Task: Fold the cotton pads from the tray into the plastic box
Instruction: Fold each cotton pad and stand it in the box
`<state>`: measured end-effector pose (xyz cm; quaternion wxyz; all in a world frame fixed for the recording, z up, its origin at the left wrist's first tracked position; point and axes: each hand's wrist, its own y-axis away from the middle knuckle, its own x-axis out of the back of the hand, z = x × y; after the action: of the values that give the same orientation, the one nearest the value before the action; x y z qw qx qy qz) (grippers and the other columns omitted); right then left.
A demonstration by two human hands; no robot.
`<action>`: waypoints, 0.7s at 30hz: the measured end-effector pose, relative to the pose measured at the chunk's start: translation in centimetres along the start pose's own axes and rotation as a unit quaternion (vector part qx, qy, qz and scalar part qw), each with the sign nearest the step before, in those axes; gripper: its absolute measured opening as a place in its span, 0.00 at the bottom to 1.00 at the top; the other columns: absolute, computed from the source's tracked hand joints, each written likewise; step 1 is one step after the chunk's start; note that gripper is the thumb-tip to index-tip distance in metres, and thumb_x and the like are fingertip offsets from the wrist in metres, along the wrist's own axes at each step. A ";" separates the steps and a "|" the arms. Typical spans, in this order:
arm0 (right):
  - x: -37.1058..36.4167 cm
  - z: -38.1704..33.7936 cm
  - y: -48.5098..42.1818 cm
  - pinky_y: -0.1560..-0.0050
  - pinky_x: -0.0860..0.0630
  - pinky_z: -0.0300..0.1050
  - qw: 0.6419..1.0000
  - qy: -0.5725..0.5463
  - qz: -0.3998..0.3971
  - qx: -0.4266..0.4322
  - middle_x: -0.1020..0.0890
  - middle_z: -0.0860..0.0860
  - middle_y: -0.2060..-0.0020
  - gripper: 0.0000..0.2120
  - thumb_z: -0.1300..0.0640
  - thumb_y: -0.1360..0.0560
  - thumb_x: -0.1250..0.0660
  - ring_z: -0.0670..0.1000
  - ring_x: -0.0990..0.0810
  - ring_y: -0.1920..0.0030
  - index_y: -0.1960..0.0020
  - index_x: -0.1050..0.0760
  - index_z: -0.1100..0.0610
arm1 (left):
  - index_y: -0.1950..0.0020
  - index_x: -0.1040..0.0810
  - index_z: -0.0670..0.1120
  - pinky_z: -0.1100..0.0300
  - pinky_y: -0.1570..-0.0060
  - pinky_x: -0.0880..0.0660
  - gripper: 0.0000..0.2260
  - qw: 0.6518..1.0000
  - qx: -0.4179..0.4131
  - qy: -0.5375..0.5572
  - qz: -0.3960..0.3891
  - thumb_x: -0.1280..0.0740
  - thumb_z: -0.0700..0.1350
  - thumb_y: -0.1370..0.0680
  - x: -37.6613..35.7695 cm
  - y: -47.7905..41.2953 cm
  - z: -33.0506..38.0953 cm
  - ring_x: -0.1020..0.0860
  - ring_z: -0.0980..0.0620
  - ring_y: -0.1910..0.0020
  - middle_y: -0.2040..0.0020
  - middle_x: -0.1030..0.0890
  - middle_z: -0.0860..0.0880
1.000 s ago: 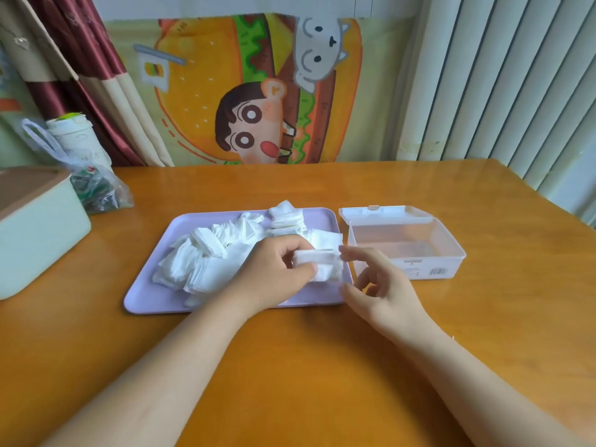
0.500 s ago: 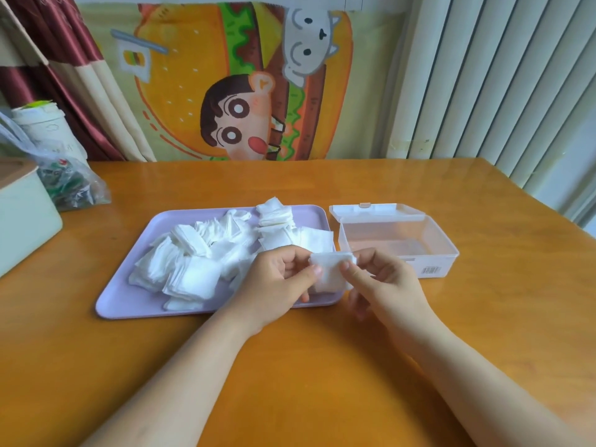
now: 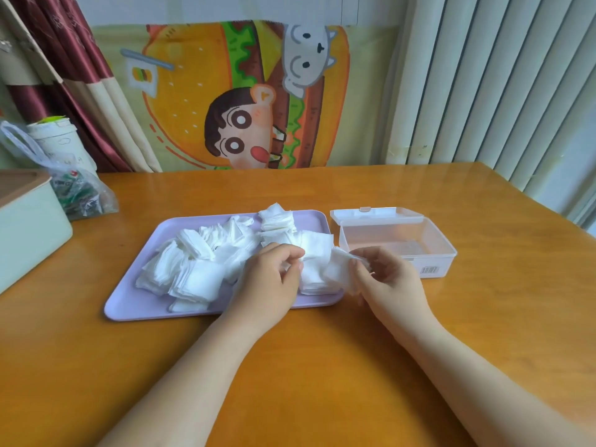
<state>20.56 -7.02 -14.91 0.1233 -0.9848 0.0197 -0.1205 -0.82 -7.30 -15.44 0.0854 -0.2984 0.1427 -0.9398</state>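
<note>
The right hand (image 3: 388, 279) pinches one white cotton pad (image 3: 338, 269) between thumb and fingertips, holding it just above the right end of the lilac tray (image 3: 129, 306), between the tray and the clear plastic box (image 3: 442, 253). The pad looks bent over on itself, though its exact fold is hard to read. The left hand (image 3: 274, 280) hovers over the tray with its fingers curled inward close to the held pad. Whether it grips anything I cannot tell. A loose pile of cotton pads (image 3: 200, 264) covers most of the tray. The box sits on the wooden tabletop (image 3: 322, 382) just right of the tray, its hinged lid (image 3: 377, 216) open and lying back. At the far left stand a pale green container (image 3: 29, 230) and a plastic bag (image 3: 84, 196) – both well apart from the tray.
</note>
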 end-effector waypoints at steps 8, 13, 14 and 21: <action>0.5 0.5 -0.1 0.71 0.27 0.41 0.997 -0.072 -0.017 -0.026 0.19 0.62 0.68 0.06 0.63 0.17 0.32 0.52 0.25 0.74 0.46 0.19 0.54 | 0.31 0.21 0.55 0.52 0.41 0.21 0.18 0.995 0.039 -0.070 -0.055 0.29 0.57 0.20 -1.1 -1.0 1.3 0.20 0.56 0.43 0.40 0.19 0.57; 0.5 0.8 -0.3 0.71 0.28 0.39 0.995 -0.094 -0.008 -0.033 0.21 0.53 0.74 0.09 0.62 0.17 0.32 0.50 0.25 0.76 0.44 0.15 0.51 | 0.40 0.18 0.58 0.58 0.48 0.22 0.11 0.997 0.016 -0.046 -0.066 0.26 0.53 0.22 -1.0 -0.9 0.8 0.22 0.60 0.56 0.50 0.24 0.63; 0.4 0.8 -0.3 0.71 0.28 0.38 0.994 -0.101 -0.005 -0.030 0.22 0.55 0.73 0.09 0.62 0.17 0.32 0.50 0.26 0.76 0.43 0.15 0.51 | 0.43 0.18 0.57 0.60 0.51 0.22 0.08 0.998 0.009 -0.035 -0.056 0.25 0.51 0.22 -1.1 -0.6 0.7 0.22 0.59 0.59 0.51 0.25 0.64; 0.4 0.3 -0.2 0.70 0.26 0.38 0.996 -0.067 0.064 -0.003 0.20 0.47 0.73 0.08 0.57 0.17 0.31 0.47 0.23 0.75 0.39 0.18 0.50 | 0.51 0.14 0.51 0.65 0.52 0.23 0.06 0.997 -0.044 0.036 0.046 0.25 0.40 0.22 -1.0 0.2 0.3 0.20 0.56 0.56 0.46 0.23 0.60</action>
<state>21.01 -6.75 -15.08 0.1285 -0.9878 0.0751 -0.0461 0.14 -7.34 -15.80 0.1102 -0.2606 0.2000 -0.9380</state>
